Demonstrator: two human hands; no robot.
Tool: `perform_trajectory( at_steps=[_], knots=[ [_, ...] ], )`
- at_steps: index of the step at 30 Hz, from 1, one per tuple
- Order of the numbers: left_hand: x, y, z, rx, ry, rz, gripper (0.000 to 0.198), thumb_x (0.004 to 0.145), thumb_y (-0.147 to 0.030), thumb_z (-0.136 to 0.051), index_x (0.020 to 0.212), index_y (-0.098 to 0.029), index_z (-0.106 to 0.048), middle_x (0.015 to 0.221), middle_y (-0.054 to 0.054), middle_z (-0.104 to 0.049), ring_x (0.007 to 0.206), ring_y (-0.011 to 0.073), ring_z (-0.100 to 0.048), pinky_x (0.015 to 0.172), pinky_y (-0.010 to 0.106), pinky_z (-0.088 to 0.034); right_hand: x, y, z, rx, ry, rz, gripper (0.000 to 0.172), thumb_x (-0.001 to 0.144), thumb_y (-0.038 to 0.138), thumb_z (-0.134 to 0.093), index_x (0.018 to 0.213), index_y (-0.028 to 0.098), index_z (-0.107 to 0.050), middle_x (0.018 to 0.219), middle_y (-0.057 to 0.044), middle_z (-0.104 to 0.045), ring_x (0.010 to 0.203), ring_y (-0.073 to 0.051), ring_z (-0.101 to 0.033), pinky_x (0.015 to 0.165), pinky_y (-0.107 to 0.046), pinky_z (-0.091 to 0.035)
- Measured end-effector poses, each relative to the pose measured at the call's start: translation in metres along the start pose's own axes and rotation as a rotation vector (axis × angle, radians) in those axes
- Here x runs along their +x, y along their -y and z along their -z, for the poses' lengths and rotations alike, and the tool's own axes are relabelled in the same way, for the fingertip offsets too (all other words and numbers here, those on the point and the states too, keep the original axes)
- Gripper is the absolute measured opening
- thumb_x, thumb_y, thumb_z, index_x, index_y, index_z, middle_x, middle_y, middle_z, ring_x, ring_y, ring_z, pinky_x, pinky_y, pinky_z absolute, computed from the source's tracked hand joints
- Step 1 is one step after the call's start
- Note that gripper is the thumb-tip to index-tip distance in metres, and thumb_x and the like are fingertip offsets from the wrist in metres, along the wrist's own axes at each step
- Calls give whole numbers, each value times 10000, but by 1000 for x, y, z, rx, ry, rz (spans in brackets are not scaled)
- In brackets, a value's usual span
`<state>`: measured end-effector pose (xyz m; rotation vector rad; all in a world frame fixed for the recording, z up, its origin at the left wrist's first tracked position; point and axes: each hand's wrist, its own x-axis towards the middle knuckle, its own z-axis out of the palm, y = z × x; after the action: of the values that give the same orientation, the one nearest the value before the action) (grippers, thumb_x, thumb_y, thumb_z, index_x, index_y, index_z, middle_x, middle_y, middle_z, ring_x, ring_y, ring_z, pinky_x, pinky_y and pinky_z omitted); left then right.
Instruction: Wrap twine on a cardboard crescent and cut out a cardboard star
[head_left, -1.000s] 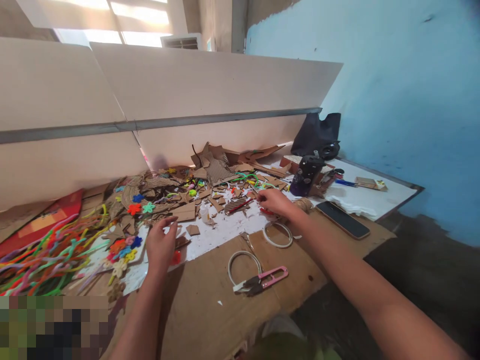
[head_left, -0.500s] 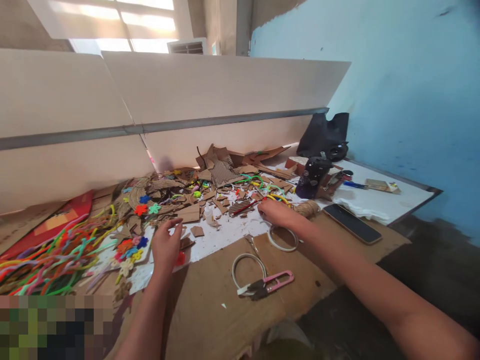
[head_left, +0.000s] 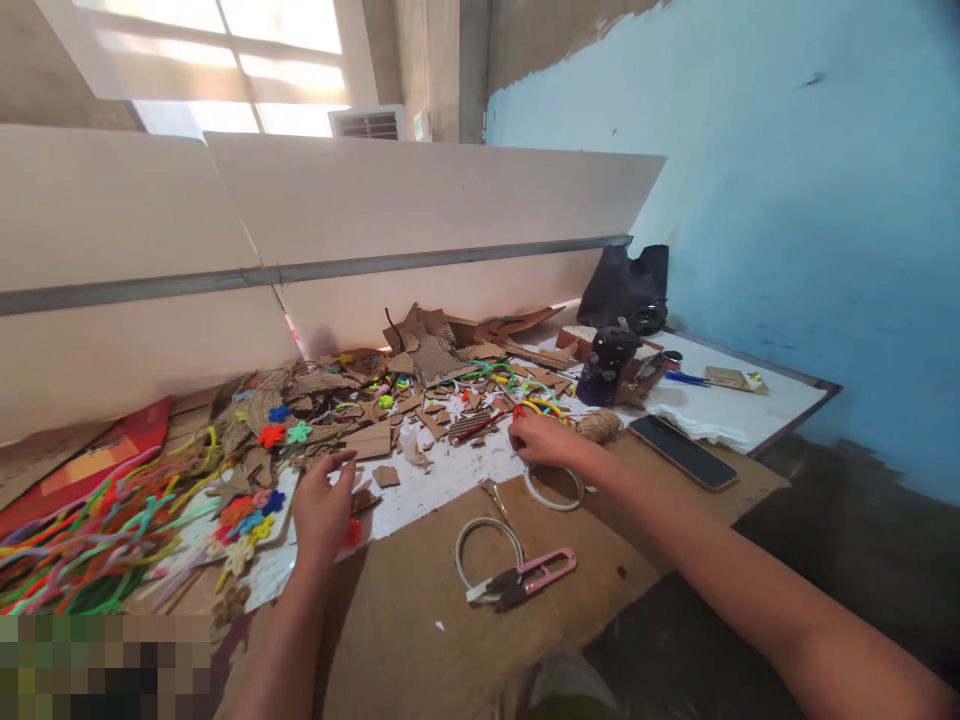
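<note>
— What is the head camera showing of the left hand (head_left: 322, 505)?

— It is hovering palm down, fingers loosely apart and gripping nothing. It is lying over the near edge of the white, scrap-covered tabletop, and a small red piece (head_left: 351, 533) is peeking out just beside its wrist.

— And the right hand (head_left: 544, 440)?

— It is reaching further out, fingers curled down onto the table. Whether they are pinching anything I cannot tell; the fingertips are turning away from the camera. The hand is sitting at the far rim of a white ring (head_left: 553, 508), which is lying flat where the brown cardboard sheet (head_left: 420, 640) is meeting the white surface.

— What is lying around them?

— A second ring (head_left: 487, 519) is lying nearer, on the cardboard, with pink snips (head_left: 536, 572) overlapping its near edge. A ball of twine (head_left: 598, 426) is sitting just beside the right wrist, a dark phone (head_left: 682, 452) further right. Bright pipe cleaners (head_left: 97, 540) are piling up far left, and felt flowers (head_left: 247, 510) are lying near the left hand.
</note>
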<state>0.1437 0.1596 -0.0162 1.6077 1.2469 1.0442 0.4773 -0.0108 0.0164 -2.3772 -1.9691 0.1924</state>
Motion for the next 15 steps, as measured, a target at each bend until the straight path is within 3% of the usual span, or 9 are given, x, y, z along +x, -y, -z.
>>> perform_trajectory(
  at_steps=[8,10,15],
  knots=[
    [4,1,4,93,1,-44,350,831,-405,-675,1104,-214,-781,1009,83,-784,733,245,-752,570,298,-594,12,-6,15,-99,14,-55,205,934,158,-626,1086,192,-760,1091,-97,-783,1037,-236,-712,838,-266,-470],
    [4,0,3,95,-17,-44,330,835,-393,-677,1089,-211,-784,1002,85,-783,746,246,-754,592,307,-605,12,-4,11,-129,43,-56,160,969,229,-658,1097,181,-742,1115,-92,-761,1044,-235,-706,894,-328,-517],
    [0,-5,1,-14,3,20,287,860,-349,-677,1082,-192,-771,997,92,-780,752,238,-764,624,322,-632,14,5,-4,-198,64,-91,298,1004,358,-673,1228,161,-669,1244,-98,-686,1079,-246,-689,933,-460,-584]
  ],
)
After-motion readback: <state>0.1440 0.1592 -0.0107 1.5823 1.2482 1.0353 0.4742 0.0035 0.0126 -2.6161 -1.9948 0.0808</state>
